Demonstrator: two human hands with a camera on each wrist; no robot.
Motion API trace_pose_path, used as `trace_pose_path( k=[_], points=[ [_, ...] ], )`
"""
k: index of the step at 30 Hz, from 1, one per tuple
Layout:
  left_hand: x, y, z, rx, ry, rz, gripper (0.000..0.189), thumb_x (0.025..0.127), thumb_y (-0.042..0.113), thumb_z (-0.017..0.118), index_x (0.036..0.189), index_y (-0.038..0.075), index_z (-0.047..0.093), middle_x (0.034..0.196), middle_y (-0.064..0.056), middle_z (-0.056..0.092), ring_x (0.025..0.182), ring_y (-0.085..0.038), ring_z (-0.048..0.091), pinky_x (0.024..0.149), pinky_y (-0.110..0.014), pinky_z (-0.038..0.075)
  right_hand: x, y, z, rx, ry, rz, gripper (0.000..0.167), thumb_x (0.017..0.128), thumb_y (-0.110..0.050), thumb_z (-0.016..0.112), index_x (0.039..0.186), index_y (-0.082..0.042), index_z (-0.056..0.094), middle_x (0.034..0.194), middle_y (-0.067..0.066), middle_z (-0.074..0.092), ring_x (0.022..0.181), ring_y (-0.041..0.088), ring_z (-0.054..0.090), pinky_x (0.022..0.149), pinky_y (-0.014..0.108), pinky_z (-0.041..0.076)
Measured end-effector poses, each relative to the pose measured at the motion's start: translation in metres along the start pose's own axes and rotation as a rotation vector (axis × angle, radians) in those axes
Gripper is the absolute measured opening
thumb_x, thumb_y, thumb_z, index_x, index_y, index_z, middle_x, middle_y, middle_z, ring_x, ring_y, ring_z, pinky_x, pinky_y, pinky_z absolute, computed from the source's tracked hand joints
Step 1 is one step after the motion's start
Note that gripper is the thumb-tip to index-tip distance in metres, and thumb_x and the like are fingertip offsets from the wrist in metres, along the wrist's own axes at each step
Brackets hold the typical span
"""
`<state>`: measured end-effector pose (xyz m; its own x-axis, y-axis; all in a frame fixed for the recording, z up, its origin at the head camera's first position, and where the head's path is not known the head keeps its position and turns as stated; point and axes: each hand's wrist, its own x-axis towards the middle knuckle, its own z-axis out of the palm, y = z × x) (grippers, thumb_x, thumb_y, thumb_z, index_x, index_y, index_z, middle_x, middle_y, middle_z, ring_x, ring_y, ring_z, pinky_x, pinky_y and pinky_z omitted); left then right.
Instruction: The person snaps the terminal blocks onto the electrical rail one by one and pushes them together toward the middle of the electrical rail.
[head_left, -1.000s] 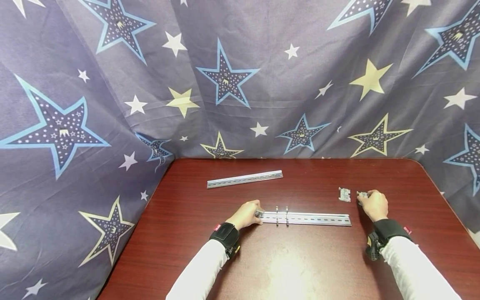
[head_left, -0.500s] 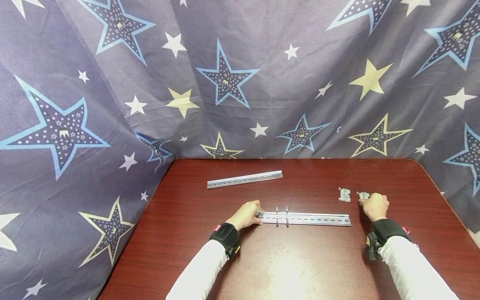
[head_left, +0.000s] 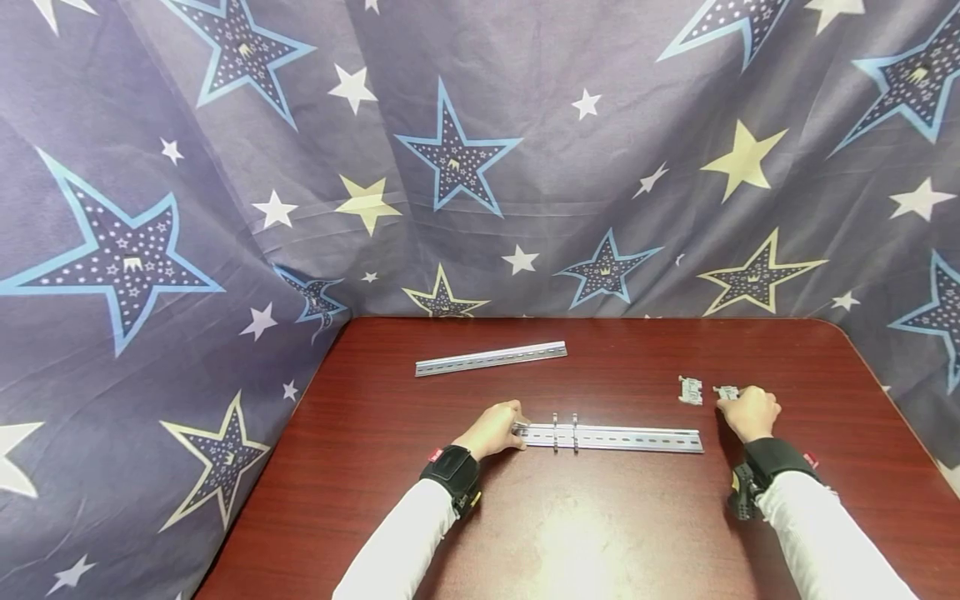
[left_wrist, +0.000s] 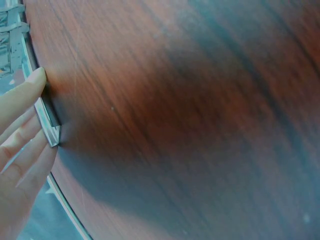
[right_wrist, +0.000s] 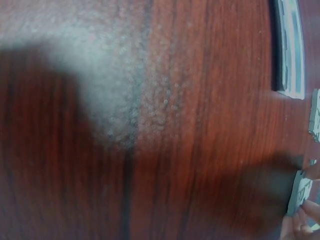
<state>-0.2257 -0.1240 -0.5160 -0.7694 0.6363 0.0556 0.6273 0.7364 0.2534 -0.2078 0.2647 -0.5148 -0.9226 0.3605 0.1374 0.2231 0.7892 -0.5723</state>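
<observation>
My left hand (head_left: 491, 429) grips the left end of a slotted metal DIN rail (head_left: 637, 438) lying on the table. In the left wrist view, the thumb and fingers lie on either side of the rail end (left_wrist: 52, 129). Two thin terminal blocks, a left one (head_left: 556, 433) and a right one (head_left: 575, 433), sit across that rail a little right of the hand. Over at the right, my right hand (head_left: 750, 414) pinches a pale grey terminal block (head_left: 726, 392) at the table surface. Fingers partly cover this block (right_wrist: 300, 192) in the right wrist view.
Another grey terminal block (head_left: 691, 390) lies flat just left of the right hand. A second DIN rail (head_left: 491, 358) rests at a slant farther back on the reddish-brown table (head_left: 615, 533). Behind the table hangs a star-patterned cloth (head_left: 525, 225).
My right hand has shifted very slightly, and the block in its fingers looks a little more tilted. The left hand and its rail have stayed in place.
</observation>
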Motion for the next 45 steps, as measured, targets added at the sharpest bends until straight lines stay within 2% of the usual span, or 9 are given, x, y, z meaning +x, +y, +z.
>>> trace_pose_path(
  k=[6, 13, 17, 24, 34, 45],
  points=[
    [0.000, 0.000, 0.001, 0.008, 0.002, 0.004, 0.036, 0.057, 0.020, 0.078, 0.091, 0.009, 0.070, 0.076, -0.002, 0.053, 0.064, -0.009, 0.047, 0.063, -0.023, 0.040, 0.002, 0.002, 0.001, 0.000, 0.040, -0.044, 0.024, 0.066, -0.007, 0.064, 0.058, 0.012, 0.052, 0.070, 0.036, 0.053, 0.073, 0.051, 0.048, 0.068, 0.052, 0.026],
    [0.000, 0.000, 0.000, 0.002, -0.002, -0.008, 0.036, 0.058, 0.019, 0.079, 0.092, 0.009, 0.070, 0.077, -0.001, 0.053, 0.065, -0.009, 0.046, 0.064, -0.022, 0.040, 0.004, 0.001, -0.003, -0.003, 0.042, -0.062, 0.022, 0.064, -0.003, 0.062, 0.066, 0.016, 0.054, 0.071, 0.035, 0.053, 0.073, 0.050, 0.048, 0.066, 0.052, 0.027],
    [0.000, 0.001, -0.001, -0.003, -0.001, -0.013, 0.034, 0.059, 0.019, 0.078, 0.091, 0.008, 0.070, 0.077, -0.001, 0.053, 0.065, -0.009, 0.046, 0.064, -0.022, 0.040, 0.006, -0.002, -0.007, 0.014, 0.064, -0.089, 0.020, 0.064, 0.000, 0.060, 0.073, 0.018, 0.057, 0.069, 0.033, 0.055, 0.067, 0.049, 0.050, 0.064, 0.052, 0.033],
    [0.000, 0.001, -0.001, -0.004, -0.007, -0.020, 0.036, 0.059, 0.019, 0.078, 0.092, 0.008, 0.070, 0.077, -0.001, 0.053, 0.065, -0.009, 0.046, 0.064, -0.023, 0.041, 0.009, -0.004, -0.012, 0.046, 0.013, -0.046, 0.026, 0.064, 0.000, 0.054, 0.083, 0.018, 0.059, 0.078, 0.032, 0.057, 0.070, 0.047, 0.052, 0.060, 0.050, 0.038],
    [0.000, 0.000, -0.001, 0.007, -0.005, -0.006, 0.037, 0.059, 0.020, 0.078, 0.093, 0.008, 0.070, 0.076, -0.001, 0.052, 0.066, -0.010, 0.047, 0.064, -0.023, 0.041, 0.010, -0.008, -0.017, 0.049, -0.010, -0.069, 0.018, 0.064, 0.000, 0.055, 0.073, 0.014, 0.061, 0.073, 0.028, 0.060, 0.072, 0.048, 0.053, 0.062, 0.051, 0.039],
    [0.001, -0.001, 0.000, 0.013, -0.011, -0.014, 0.037, 0.059, 0.021, 0.078, 0.093, 0.008, 0.070, 0.077, 0.000, 0.053, 0.065, -0.008, 0.047, 0.064, -0.022, 0.040, 0.015, -0.020, -0.023, 0.035, -0.043, -0.073, 0.019, 0.069, -0.004, 0.060, 0.076, 0.013, 0.062, 0.080, 0.029, 0.060, 0.078, 0.047, 0.053, 0.064, 0.048, 0.039]
  ],
)
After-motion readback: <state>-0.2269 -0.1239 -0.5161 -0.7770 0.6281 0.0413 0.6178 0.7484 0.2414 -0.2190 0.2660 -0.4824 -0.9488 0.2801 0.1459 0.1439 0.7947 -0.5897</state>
